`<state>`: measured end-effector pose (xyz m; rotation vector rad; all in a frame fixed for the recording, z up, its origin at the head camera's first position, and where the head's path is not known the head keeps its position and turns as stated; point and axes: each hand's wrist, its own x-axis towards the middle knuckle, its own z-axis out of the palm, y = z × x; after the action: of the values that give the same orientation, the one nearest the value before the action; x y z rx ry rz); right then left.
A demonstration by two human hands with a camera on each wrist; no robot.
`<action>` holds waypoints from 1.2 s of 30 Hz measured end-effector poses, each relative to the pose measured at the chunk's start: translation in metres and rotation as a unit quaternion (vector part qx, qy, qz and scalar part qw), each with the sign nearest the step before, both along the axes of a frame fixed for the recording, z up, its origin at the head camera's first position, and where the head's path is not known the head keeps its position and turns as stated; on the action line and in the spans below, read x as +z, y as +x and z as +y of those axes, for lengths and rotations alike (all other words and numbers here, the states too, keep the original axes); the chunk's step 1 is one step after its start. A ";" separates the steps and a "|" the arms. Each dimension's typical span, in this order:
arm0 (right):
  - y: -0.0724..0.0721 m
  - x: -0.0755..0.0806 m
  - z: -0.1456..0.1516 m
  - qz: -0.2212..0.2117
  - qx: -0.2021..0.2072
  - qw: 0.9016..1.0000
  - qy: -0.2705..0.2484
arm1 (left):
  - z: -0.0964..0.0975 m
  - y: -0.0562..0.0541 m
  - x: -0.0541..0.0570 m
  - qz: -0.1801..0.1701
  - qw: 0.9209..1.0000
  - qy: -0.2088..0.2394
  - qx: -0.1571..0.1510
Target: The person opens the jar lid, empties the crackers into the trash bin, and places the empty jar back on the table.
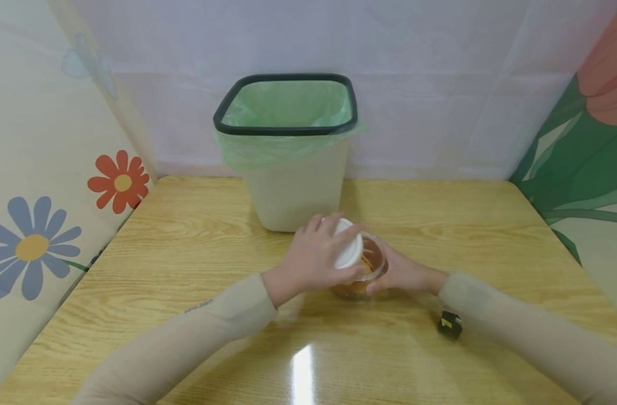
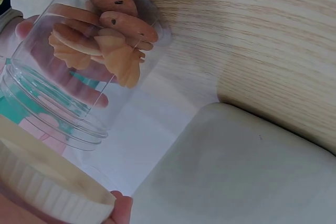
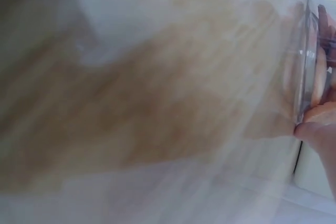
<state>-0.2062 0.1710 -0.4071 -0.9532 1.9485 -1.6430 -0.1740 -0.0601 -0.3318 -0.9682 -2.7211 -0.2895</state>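
Gripping the white lid (image 1: 350, 253) by its edge, the left hand (image 1: 308, 261) has its fingers curled over one side and the thumb on the other, a spread that probably steadies a piece this wide. The lid stands tilted just beside the mouth of the clear jar (image 2: 55, 111); the left wrist view shows a gap between it and the threaded neck, so part of the opening is exposed. Curled round the jar from the opposite side, the right hand (image 1: 404, 270) seems to serve as the anchor, bracing the body so that the other hand is free to work the lid. Inside lie several biscuits (image 2: 126, 27), bunched towards the base, well away from the mouth. The jar is low over the surface (image 1: 187, 236), near the front of the bin (image 1: 298, 185), though whether its base touches the wood I cannot tell. The bin stands upright towards the back, its green liner (image 1: 268, 149) folded outward over the wall under the dark rim (image 1: 285, 131), an arrangement that likely keeps the bag from slipping in.
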 end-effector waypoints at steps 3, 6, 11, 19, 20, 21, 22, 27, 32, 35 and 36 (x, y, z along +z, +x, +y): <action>-0.001 0.000 0.000 0.005 0.003 1.000 0.007 | -0.002 0.000 0.001 -0.004 1.000 0.003 0.000; -0.001 0.001 0.000 0.007 0.004 1.000 0.011 | -0.005 0.001 0.001 -0.003 1.000 0.007 -0.002; 0.000 0.002 0.000 0.009 0.000 1.000 0.012 | -0.009 0.001 0.000 0.011 1.000 0.013 -0.003; 0.000 0.003 -0.001 0.007 -0.008 1.000 0.022 | -0.012 0.002 0.000 0.020 0.999 0.024 -0.010; 0.001 0.004 -0.001 0.008 -0.008 1.000 0.022 | -0.012 0.002 0.001 0.021 0.999 0.025 -0.011; 0.001 0.003 -0.001 0.008 -0.008 1.000 0.021 | -0.013 0.002 0.001 0.021 0.999 0.026 -0.012; 0.001 0.003 -0.001 0.009 -0.008 1.000 0.022 | -0.013 0.003 0.001 0.022 0.999 0.027 -0.013; 0.002 0.003 -0.001 0.011 -0.010 1.000 0.023 | -0.017 0.003 0.001 0.021 0.999 0.028 -0.011; 0.001 0.003 -0.001 0.008 -0.014 1.000 0.023 | -0.023 0.002 -0.001 0.023 0.999 0.029 -0.011; 0.001 0.004 -0.001 0.008 -0.015 1.000 0.024 | -0.026 0.002 -0.002 0.025 0.999 0.026 -0.010; 0.001 0.004 -0.001 0.007 -0.014 1.000 0.024 | -0.027 0.002 -0.002 0.025 0.999 0.025 -0.009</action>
<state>-0.2047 0.1701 -0.4034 -0.9259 2.0102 -1.6010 -0.1720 -0.0867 -0.3337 -0.9738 -2.6484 -0.3314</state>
